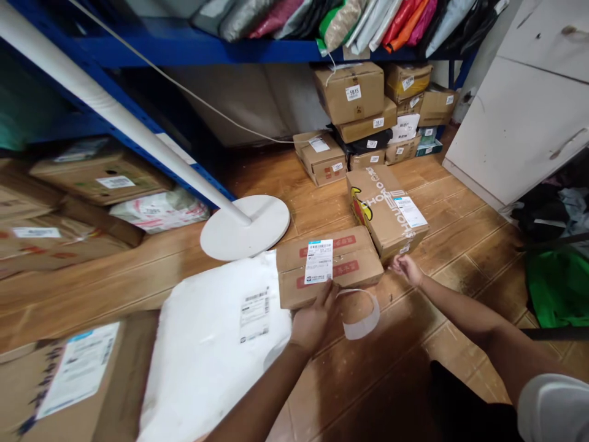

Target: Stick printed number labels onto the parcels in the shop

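My left hand (313,319) is closed round a curling white paper strip (363,324), its fingertips at the near edge of a flat brown carton (285,270). That carton has red print and a white shipping label (318,261). To its right stands a bigger carton (375,196) with white lettering, a yellow drawing and a label. Beside that carton's lower near corner, my right hand (407,270) has its fingers pinched together; what is between them, if anything, is too small to make out. A small white sticker (404,249) shows just above those fingers.
A white wrapped parcel (197,344) and a labelled carton (105,380) lie to the left. Behind stand a round white pole base (243,227), stacked numbered boxes (354,104) and a blue shelf (257,52) of bagged items. At right are a white cabinet (519,110) and a green bag (559,285).
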Demonstrator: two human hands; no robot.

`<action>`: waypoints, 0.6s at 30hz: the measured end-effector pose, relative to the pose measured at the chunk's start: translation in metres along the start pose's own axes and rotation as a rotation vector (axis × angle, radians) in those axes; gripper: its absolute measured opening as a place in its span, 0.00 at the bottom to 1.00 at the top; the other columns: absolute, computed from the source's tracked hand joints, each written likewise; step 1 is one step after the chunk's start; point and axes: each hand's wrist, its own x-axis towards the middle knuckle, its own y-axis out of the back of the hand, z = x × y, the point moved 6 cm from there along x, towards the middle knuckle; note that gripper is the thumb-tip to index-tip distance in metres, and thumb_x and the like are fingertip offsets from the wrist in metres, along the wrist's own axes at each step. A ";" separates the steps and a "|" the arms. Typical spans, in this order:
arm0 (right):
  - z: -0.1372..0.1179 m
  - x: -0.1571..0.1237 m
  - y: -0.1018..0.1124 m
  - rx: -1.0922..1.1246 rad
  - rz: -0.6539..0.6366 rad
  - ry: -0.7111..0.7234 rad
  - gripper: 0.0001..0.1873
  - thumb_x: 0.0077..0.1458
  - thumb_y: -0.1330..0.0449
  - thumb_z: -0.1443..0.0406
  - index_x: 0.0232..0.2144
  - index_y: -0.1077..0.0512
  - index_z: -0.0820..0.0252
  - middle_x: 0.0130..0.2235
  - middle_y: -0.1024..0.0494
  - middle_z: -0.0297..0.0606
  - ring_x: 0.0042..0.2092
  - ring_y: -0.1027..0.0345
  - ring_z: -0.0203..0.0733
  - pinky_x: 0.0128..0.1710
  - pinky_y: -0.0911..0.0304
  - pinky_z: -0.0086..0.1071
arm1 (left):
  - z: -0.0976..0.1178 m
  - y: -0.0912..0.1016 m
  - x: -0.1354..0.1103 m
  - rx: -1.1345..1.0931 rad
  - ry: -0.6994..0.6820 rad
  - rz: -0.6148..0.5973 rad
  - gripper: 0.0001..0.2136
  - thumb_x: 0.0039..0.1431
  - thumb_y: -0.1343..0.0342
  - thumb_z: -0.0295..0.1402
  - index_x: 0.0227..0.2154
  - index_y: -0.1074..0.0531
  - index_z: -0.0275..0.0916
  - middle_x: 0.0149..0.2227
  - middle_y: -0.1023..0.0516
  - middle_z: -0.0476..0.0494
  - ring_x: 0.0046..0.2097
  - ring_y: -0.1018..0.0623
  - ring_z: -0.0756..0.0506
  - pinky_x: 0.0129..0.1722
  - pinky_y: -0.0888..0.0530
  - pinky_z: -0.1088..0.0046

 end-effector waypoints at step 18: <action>-0.015 0.076 0.010 -0.446 -0.026 0.151 0.12 0.47 0.39 0.62 0.16 0.35 0.58 0.19 0.35 0.28 0.24 0.41 0.35 0.27 0.44 0.29 | 0.030 0.011 0.013 -0.123 -0.070 -0.029 0.25 0.66 0.53 0.33 0.66 0.41 0.43 0.70 0.44 0.39 0.52 0.22 0.37 0.47 0.23 0.62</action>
